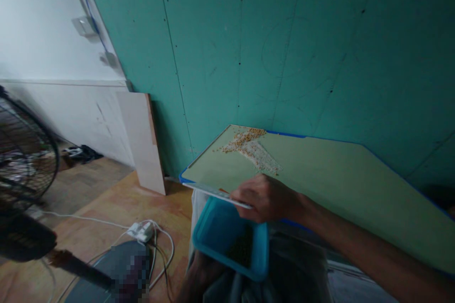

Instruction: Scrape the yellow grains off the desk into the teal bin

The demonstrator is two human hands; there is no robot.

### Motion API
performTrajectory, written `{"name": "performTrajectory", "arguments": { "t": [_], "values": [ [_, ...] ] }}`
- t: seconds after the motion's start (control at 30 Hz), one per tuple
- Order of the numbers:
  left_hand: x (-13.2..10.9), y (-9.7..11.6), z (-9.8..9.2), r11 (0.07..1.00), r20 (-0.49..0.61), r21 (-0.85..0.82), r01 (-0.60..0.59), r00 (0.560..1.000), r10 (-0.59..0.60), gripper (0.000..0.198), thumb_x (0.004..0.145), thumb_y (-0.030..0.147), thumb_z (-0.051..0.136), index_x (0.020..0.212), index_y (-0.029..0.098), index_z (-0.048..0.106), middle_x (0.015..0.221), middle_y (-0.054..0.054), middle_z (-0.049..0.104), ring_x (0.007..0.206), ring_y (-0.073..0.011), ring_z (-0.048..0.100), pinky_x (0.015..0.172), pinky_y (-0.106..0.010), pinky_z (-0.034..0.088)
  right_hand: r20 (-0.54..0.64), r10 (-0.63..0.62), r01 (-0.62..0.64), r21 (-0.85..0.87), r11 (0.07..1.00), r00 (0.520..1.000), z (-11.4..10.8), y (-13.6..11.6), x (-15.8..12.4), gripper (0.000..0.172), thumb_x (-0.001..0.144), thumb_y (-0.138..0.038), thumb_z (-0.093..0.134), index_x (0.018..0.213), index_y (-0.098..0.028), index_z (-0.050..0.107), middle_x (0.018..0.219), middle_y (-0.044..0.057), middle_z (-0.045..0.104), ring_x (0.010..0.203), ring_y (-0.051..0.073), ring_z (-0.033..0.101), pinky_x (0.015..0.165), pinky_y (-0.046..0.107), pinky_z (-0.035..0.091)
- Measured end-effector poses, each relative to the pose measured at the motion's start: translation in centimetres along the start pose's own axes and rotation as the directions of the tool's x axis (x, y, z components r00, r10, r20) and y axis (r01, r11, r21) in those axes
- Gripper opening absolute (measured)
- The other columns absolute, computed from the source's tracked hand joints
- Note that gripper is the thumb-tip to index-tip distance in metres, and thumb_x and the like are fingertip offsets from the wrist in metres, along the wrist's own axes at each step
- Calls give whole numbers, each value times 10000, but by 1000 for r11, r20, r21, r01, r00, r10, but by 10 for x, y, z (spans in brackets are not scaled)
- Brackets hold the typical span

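Observation:
My right hand (265, 197) reaches in from the lower right and grips a thin white flat strip (209, 191) that lies along the near edge of a green table (337, 175) with blue trim. Just below that edge sits a blue plastic container (227, 241) with some dark contents inside. My left hand (199, 272) shows only dimly under the container and seems to hold it from below. On the table's far corner lie two small piles of grains (249, 147), one yellowish and one pale.
A teal panel wall (284, 42) stands right behind the table. A pale board (144, 139) leans against it on the left. A standing fan (24, 175) fills the left edge. A white power strip with cables (142, 231) lies on the wooden floor.

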State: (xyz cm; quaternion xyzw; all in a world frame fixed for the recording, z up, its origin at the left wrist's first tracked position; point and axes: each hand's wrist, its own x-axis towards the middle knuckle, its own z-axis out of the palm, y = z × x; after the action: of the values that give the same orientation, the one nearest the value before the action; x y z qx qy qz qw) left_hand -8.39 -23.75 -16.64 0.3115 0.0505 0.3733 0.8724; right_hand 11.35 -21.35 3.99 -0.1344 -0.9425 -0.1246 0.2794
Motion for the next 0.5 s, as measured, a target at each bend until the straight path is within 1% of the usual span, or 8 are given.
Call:
{"name": "performTrajectory", "arguments": {
  "t": [0.07, 0.1, 0.17, 0.23, 0.3, 0.37, 0.43, 0.5],
  "values": [
    [-2, -1, -3, 993, 91, -119, 10, 996, 1, 348, 903, 423, 507, 1083, 283, 770, 884, 7, 829, 1020, -214, 708, 1076, -354, 466, -26, 163, -162, 51, 986, 986, -1, 4, -1, 149, 963, -253, 481, 928, -172, 600, 698, 6, 636, 580, 115, 541, 560, 260, 349],
    [-3, -1, -7, 987, 122, -159, 22, 993, -2, 362, 912, 414, 500, 1135, 272, 746, 935, 8, 829, 1020, -202, 711, 1083, -333, 460, -28, 252, -249, 72, 966, 967, -1, 7, -1, 151, 962, -259, 486, 896, -174, 592, 675, -1, 621, 563, 110, 528, 554, 254, 340],
    [-7, -3, -14, 982, 145, -182, 40, 989, -13, 382, 925, 408, 482, 1169, 250, 730, 1015, 8, 822, 1038, -187, 710, 1082, -289, 456, -26, 393, -389, 106, 915, 919, -2, 16, -3, 176, 956, -289, 500, 850, -172, 577, 656, -4, 604, 550, 107, 510, 549, 248, 330],
    [-9, -4, -17, 982, 138, -189, 17, 990, 9, 380, 938, 391, 463, 1166, 251, 733, 1079, 10, 810, 1096, -187, 691, 1085, -275, 448, -33, 469, -461, 131, 878, 883, -3, 28, -6, 186, 948, -308, 508, 850, -167, 579, 685, 7, 616, 574, 113, 513, 571, 244, 345],
    [-9, -4, -15, 980, 156, -200, 12, 987, 20, 390, 953, 382, 431, 1158, 257, 738, 1093, 10, 806, 1127, -189, 680, 1093, -283, 444, -46, 521, -510, 144, 848, 853, -4, 39, -9, 181, 939, -314, 516, 857, -170, 588, 720, 14, 630, 604, 120, 525, 596, 243, 361],
    [-8, -3, -12, 979, 171, -204, 20, 985, 16, 379, 944, 387, 451, 1133, 252, 750, 1094, 12, 806, 1125, -190, 681, 1094, -287, 445, -63, 581, -567, 157, 808, 811, -4, 49, -13, 180, 927, -321, 531, 847, -174, 597, 721, 13, 635, 610, 123, 537, 598, 241, 366],
    [-8, -5, -12, 981, 139, -193, 21, 990, 6, 346, 921, 390, 498, 1090, 257, 768, 1128, 17, 796, 1117, -193, 684, 1089, -294, 451, -76, 636, -618, 173, 767, 768, -5, 58, -17, 187, 920, -332, 544, 845, -172, 606, 700, 12, 636, 592, 125, 540, 580, 239, 363],
    [-9, -8, -19, 982, 86, -189, 20, 996, -4, 345, 921, 412, 493, 1057, 281, 781, 1159, 14, 786, 1105, -202, 690, 1084, -321, 460, -79, 668, -650, 172, 740, 740, -7, 65, -22, 202, 918, -349, 546, 856, -169, 615, 685, 14, 639, 578, 127, 542, 565, 240, 360]
  ]
}}
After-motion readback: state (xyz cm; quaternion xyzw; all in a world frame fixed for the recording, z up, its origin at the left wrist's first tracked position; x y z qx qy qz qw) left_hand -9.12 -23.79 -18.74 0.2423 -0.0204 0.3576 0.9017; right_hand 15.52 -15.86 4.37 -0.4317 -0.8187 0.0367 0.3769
